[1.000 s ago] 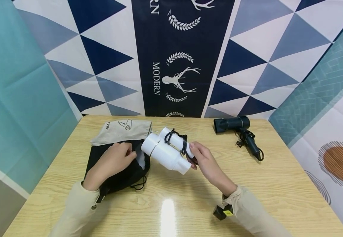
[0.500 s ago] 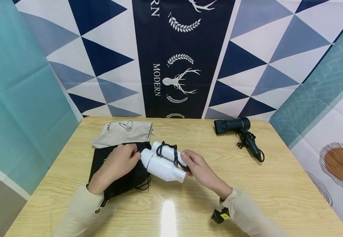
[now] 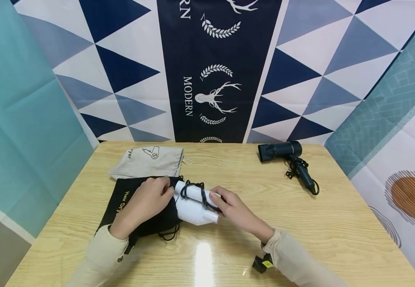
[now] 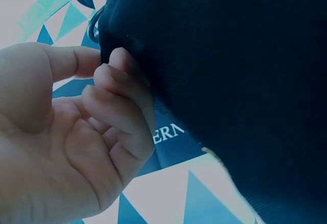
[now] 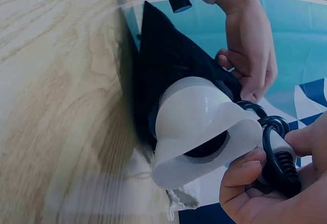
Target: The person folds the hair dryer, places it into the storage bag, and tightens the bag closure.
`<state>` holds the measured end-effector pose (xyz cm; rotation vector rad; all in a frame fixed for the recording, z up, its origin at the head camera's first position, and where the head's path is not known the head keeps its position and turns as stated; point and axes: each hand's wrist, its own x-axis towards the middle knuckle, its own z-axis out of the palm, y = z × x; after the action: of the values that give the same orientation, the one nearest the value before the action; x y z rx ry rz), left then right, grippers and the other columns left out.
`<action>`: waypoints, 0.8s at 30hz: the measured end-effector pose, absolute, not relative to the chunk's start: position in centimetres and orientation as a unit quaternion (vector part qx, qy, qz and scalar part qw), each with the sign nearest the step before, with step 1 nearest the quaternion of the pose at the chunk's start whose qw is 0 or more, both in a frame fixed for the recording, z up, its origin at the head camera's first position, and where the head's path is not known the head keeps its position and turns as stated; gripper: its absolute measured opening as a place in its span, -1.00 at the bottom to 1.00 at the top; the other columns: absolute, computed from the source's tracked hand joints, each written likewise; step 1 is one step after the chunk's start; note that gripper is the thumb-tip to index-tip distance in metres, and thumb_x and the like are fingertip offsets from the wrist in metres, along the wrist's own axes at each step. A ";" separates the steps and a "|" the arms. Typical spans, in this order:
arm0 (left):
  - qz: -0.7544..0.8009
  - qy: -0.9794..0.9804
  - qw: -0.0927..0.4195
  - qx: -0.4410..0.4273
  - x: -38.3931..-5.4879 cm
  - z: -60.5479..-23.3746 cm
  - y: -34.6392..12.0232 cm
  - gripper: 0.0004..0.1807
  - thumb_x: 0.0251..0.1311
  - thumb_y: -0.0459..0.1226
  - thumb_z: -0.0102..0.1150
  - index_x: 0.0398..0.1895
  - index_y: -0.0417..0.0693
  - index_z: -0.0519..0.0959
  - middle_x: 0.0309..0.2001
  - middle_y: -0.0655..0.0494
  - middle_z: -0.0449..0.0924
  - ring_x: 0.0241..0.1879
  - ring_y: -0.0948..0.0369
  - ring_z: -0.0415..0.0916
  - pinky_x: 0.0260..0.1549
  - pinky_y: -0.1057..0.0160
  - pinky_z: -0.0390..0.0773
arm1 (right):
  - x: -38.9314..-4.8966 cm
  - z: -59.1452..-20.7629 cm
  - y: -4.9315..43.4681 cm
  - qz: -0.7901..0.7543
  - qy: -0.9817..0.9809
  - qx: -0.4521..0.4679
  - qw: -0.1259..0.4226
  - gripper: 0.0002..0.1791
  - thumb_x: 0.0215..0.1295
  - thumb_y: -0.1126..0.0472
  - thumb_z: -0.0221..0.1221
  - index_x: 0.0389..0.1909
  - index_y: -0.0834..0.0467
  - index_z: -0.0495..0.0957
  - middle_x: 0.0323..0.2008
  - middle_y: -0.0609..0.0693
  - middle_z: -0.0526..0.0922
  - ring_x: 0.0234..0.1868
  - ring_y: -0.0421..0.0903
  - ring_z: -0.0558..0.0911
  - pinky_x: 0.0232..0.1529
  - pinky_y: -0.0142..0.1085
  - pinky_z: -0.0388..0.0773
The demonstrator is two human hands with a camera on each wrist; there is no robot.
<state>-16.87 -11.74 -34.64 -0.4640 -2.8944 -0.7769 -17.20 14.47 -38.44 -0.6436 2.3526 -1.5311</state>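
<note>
In the head view my right hand (image 3: 234, 209) grips the folded handle of a white hair dryer (image 3: 195, 212), black cord wound round that handle. The dryer's rear end is hidden inside the mouth of a black drawstring bag (image 3: 158, 219), which bears gold lettering. My left hand (image 3: 146, 203) holds the bag's upper rim; in the left wrist view thumb and fingers pinch the black cloth (image 4: 219, 65). Seen in the right wrist view, the flat white nozzle (image 5: 204, 147) points out of the bag, and the right fingers (image 5: 245, 175) curl round the handle end by the cord.
Behind the black bag lies a beige cloth bag (image 3: 150, 161) printed with a dryer drawing. A black hair dryer (image 3: 280, 151) with its cord wound round the handle lies at the back right of the wooden table (image 3: 300, 235). Patterned cloths hang behind and at both sides.
My right hand has brought the white hair dryer left and down, and its rear end has gone into the black bag. The left hand has stayed at the bag's rim, shifting slightly right.
</note>
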 end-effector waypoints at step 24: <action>-0.245 -0.951 0.054 -0.183 -16.3 -34.8 -10.6 -0.69 0.28 -0.31 0.08 -0.63 0.05 0.34 -0.72 0.26 0.17 -0.73 0.32 0.17 -0.70 0.33 0.18 | -18.1 -39.0 12.8 -0.490 0.819 -0.271 0.122 -0.66 0.58 0.02 -0.05 -0.01 0.16 0.58 -0.23 -0.02 0.61 -0.25 -0.16 0.53 -0.17 -0.32 0.48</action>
<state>-16.30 -10.63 -34.78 -0.5568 -2.8879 -0.7443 -18.11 12.82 -39.02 -0.7922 2.3914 -1.4317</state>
